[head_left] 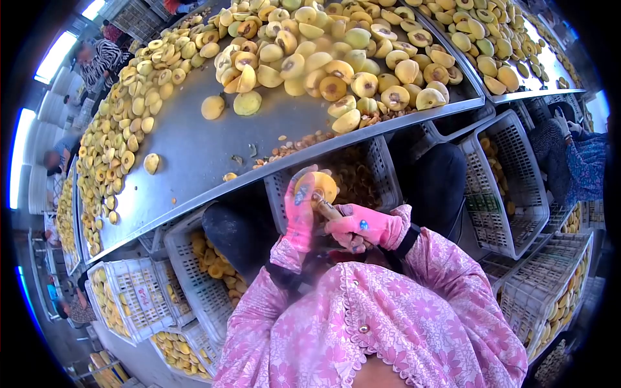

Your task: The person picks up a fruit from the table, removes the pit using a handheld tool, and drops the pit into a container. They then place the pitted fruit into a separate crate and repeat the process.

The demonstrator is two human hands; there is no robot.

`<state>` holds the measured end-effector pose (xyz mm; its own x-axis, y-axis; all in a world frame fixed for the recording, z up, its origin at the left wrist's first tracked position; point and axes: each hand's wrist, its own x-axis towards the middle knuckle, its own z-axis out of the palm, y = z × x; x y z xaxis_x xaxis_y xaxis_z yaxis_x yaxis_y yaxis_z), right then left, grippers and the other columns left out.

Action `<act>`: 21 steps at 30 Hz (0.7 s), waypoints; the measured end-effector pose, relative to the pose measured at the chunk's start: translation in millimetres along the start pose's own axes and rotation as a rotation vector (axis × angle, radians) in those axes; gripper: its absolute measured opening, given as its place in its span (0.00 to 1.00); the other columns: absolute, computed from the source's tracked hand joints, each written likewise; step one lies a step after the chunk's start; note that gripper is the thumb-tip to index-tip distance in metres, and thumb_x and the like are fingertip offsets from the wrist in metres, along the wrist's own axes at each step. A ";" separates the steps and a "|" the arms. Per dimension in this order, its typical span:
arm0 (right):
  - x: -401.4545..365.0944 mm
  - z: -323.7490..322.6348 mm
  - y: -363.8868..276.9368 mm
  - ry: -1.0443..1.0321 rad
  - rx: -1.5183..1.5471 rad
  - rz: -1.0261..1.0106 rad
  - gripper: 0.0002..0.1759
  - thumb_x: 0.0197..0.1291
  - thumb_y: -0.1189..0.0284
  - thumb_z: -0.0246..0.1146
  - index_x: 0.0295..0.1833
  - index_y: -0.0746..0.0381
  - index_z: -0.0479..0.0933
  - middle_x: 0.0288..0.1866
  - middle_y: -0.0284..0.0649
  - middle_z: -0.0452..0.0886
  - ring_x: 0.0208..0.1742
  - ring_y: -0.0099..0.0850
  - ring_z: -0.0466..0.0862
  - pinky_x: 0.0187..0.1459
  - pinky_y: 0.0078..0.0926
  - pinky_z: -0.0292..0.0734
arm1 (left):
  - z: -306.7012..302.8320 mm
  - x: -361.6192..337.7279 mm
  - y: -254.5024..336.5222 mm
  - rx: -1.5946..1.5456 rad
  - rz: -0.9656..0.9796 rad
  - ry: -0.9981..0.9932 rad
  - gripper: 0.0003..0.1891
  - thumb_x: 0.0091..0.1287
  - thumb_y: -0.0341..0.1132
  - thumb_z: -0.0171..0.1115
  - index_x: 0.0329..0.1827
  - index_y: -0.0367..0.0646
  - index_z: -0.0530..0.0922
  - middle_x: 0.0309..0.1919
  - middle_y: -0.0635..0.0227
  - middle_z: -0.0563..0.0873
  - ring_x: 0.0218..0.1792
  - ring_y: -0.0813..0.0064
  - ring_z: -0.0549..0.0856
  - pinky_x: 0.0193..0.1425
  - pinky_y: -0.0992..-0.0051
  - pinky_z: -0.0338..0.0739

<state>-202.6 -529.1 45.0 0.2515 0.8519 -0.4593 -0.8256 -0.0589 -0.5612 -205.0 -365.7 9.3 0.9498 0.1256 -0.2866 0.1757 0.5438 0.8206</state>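
My left hand (301, 210), in a pink glove, holds a yellow halved fruit (325, 184) above a crate. My right hand (362, 226), also gloved in pink, is closed round the handle of a small tool (328, 208). The tool's tip touches the lower edge of the fruit, and its exact shape is hard to make out. Under my hands a white crate (387, 169) holds brownish pits and scraps. Beyond them, a metal table (187, 139) bears heaps of halved yellow fruits (333, 88), some with brown centres.
A crate of yellow pieces (187, 258) stands at my left, another crate (517, 194) at my right. Stacked crates (139, 294) flank both sides. The table's raised metal edge (291, 160) crosses in front. Other people (585, 161) sit or stand at both sides.
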 end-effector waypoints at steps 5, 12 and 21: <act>-24.5 16.6 -13.8 0.010 -0.077 -0.242 0.09 0.56 0.69 0.59 0.36 0.62 0.68 0.18 0.31 0.70 0.11 0.19 0.65 0.12 0.16 0.60 | -8.2 -2.5 24.6 -0.001 0.058 0.044 0.21 0.66 0.43 0.59 0.57 0.39 0.73 0.47 0.59 0.82 0.42 0.65 0.84 0.41 0.71 0.81; 11.6 -25.2 25.1 0.357 -1.300 0.025 0.14 0.58 0.67 0.53 0.40 0.69 0.71 0.34 0.58 0.81 0.38 0.54 0.81 0.37 0.45 0.75 | -103.9 -53.6 196.5 1.562 0.252 0.159 0.21 0.59 0.42 0.67 0.48 0.34 0.79 0.38 0.53 0.85 0.40 0.66 0.86 0.45 0.72 0.78; 39.7 -47.8 49.8 0.232 -1.272 -0.082 0.19 0.60 0.63 0.56 0.45 0.69 0.67 0.39 0.57 0.80 0.43 0.55 0.79 0.41 0.43 0.75 | -140.2 123.4 245.1 1.703 0.268 0.381 0.30 0.57 0.51 0.66 0.52 0.33 0.75 0.40 0.48 0.84 0.43 0.56 0.84 0.47 0.66 0.76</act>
<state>-209.7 -523.0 -34.1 0.4653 0.7745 -0.4286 0.2209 -0.5705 -0.7910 -81.0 -100.6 105.8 0.9311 0.3620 0.0455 0.3253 -0.8802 0.3455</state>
